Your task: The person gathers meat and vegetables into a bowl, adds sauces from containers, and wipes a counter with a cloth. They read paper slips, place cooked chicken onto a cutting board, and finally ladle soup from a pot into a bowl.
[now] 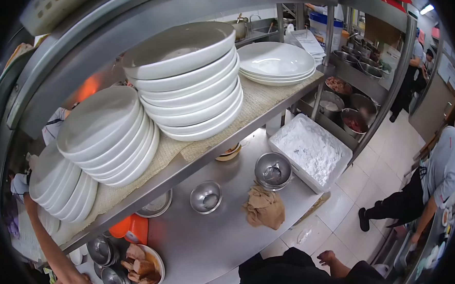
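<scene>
My left arm stretches up along the left side, and my left hand [30, 200] is at the outer edge of the leftmost stack of white bowls [60, 184] on the shelf. Its fingers are hidden there, so whether it grips a bowl cannot be told. My right hand [326, 258] hangs low beside my body, over the floor, with loosely bent fingers and nothing in it. Another stack of white bowls [111, 140], a taller one [188, 87] and a few shallow white plates [277, 62] line the same shelf.
Below the shelf, a steel table [192, 252] holds a bowl of meat chunks [154, 266], steel bowls [206, 197], a brown cloth [264, 208] and an orange container [134, 227]. A tub of white powder [310, 148] stands at its right end. A co-worker [425, 183] stands on the right.
</scene>
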The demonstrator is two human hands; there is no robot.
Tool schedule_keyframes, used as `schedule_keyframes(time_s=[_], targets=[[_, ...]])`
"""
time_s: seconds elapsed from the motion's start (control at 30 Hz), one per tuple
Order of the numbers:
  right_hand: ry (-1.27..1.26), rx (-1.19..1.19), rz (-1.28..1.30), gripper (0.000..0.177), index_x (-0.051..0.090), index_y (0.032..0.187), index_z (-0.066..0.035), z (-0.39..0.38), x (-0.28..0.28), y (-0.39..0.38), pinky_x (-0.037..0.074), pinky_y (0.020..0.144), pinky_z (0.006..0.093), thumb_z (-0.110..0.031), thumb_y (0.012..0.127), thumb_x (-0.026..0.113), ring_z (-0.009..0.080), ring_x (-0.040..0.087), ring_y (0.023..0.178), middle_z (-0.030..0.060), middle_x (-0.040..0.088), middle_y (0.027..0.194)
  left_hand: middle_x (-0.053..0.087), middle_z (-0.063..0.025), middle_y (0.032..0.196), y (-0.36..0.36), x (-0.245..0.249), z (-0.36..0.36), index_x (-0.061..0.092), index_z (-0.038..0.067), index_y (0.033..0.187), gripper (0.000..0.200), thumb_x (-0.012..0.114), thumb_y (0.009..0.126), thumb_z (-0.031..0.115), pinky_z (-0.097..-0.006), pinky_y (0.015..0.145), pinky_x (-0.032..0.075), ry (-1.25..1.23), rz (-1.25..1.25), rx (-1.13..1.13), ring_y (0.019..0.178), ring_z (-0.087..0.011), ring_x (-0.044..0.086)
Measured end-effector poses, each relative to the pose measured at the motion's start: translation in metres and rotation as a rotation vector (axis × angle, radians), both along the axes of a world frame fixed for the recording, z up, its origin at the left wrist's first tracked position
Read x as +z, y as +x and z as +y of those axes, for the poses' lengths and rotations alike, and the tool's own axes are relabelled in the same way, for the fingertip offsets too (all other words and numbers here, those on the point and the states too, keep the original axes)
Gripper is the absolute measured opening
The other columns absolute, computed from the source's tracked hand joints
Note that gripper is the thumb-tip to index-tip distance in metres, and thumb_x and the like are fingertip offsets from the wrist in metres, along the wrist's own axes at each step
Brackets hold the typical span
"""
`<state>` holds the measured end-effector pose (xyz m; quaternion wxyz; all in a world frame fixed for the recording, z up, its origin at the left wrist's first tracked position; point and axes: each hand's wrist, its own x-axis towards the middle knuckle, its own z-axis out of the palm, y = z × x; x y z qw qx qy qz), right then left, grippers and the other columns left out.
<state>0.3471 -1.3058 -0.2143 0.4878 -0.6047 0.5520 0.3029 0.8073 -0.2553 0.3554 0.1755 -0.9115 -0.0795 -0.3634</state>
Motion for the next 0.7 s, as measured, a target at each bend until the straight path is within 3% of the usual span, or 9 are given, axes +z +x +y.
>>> schedule_keyframes(time_s=[0.13, 0.23, 0.3, 0.37, 0.43, 0.5, 0.6, 0.63, 0.7], targets=[[-0.094, 0.195, 0.023, 0.023, 0.062, 0.086, 0.0, -0.013, -0.002, 0.006, 0.053, 0.05, 0.028, -0.022, 0.082, 0.06, 0.0158, 0.062, 0.058, 0.0091, 0.065, 0.076, 0.06, -0.0202, 0.094, -0.025, -0.007, -0.04, 0.06, 0.006, 0.101, 0.038, 0.064, 0.07, 0.027, -0.045, 0.074, 0.044, 0.038, 0.004, -0.13, 0.092, -0.039, 0.055], [0.022, 0.371, 0.043, 0.027, 0.063, 0.086, -0.001, -0.03, -0.03, 0.007, 0.052, 0.049, 0.0261, -0.027, 0.084, 0.056, 0.0141, 0.062, 0.056, 0.0073, 0.066, 0.074, 0.059, -0.019, 0.099, -0.027, -0.016, -0.024, 0.057, 0.005, 0.095, 0.031, 0.056, 0.077, 0.03, -0.0472, 0.076, 0.044, 0.076, -0.133, 0.118, 0.093, -0.0379, 0.055], [0.02, 0.564, 0.041, 0.03, 0.063, 0.084, -0.002, -0.046, -0.067, 0.0, 0.051, 0.05, 0.0286, -0.029, 0.086, 0.049, 0.0144, 0.063, 0.056, 0.0062, 0.066, 0.073, 0.063, -0.0173, 0.08, -0.041, -0.004, -0.083, 0.055, 0.004, 0.086, 0.023, 0.047, 0.085, 0.026, -0.0452, 0.062, 0.049, 0.214, -0.222, 0.356, 0.076, -0.0356, 0.061], [-0.033, 0.097, 0.007, 0.028, 0.059, 0.094, -0.001, -0.018, -0.018, 0.015, 0.053, 0.053, 0.0352, -0.025, 0.085, 0.048, 0.0242, 0.065, 0.064, 0.0157, 0.065, 0.085, 0.063, -0.0158, 0.076, -0.058, 0.011, -0.134, 0.056, 0.006, 0.081, 0.029, 0.041, 0.091, 0.028, -0.0445, 0.055, 0.049, 0.123, -0.311, 0.557, 0.068, -0.0329, 0.062], [-0.049, 0.128, 0.022, 0.024, 0.059, 0.094, 0.001, -0.014, -0.005, 0.024, 0.055, 0.053, 0.0362, -0.019, 0.082, 0.052, 0.0253, 0.065, 0.065, 0.0165, 0.065, 0.081, 0.064, -0.0123, 0.079, -0.076, 0.018, -0.14, 0.058, 0.007, 0.084, 0.029, 0.041, 0.091, 0.029, -0.0414, 0.056, 0.049, 0.15, -0.403, 0.573, 0.07, -0.0301, 0.062], [-0.213, 1.075, -0.044, 0.021, 0.062, 0.09, -0.012, -0.027, 0.002, 0.024, 0.049, 0.061, 0.04, -0.03, 0.082, 0.055, 0.0263, 0.063, 0.081, 0.0061, 0.065, 0.083, 0.064, -0.0137, 0.083, -0.102, 0.018, -0.11, 0.058, 0.009, 0.089, 0.03, 0.039, 0.092, 0.032, -0.0424, 0.059, 0.049, 0.168, -0.488, 0.548, 0.073, -0.0311, 0.062], [-0.481, 1.48, -0.17, 0.026, 0.063, 0.088, -0.016, -0.066, -0.059, -0.009, 0.05, 0.066, 0.0374, -0.039, 0.081, 0.053, 0.0225, 0.063, 0.086, 0.0011, 0.066, 0.086, 0.063, -0.0107, 0.097, -0.157, 0.004, -0.085, 0.056, 0.012, 0.111, 0.032, 0.04, 0.093, 0.032, -0.0363, 0.071, 0.048, 0.301, -0.722, 0.225, 0.084, -0.0287, 0.06], [-0.48, 1.456, -0.154, 0.026, 0.063, 0.088, -0.016, -0.062, -0.041, -0.013, 0.05, 0.066, 0.0374, -0.039, 0.081, 0.053, 0.0225, 0.063, 0.086, 0.0011, 0.066, 0.086, 0.057, -0.0105, 0.116, -0.196, -0.018, -0.021, 0.052, 0.008, 0.119, 0.033, 0.046, 0.09, 0.023, -0.0303, 0.077, 0.048, 0.5, -0.593, 0.404, 0.095, -0.0241, 0.059], [-0.236, 0.491, -0.086, 0.024, 0.063, 0.084, 0.0, -0.031, 0.03, 0.014, 0.055, 0.05, 0.0322, -0.022, 0.078, 0.055, 0.0172, 0.064, 0.058, 0.0107, 0.065, 0.071, 0.057, -0.0092, 0.097, -0.263, -0.027, -0.18, 0.052, 0.007, 0.107, 0.023, 0.052, 0.086, 0.016, -0.0274, 0.065, 0.046, 0.088, -0.84, 0.138, 0.077, -0.0206, 0.058]])
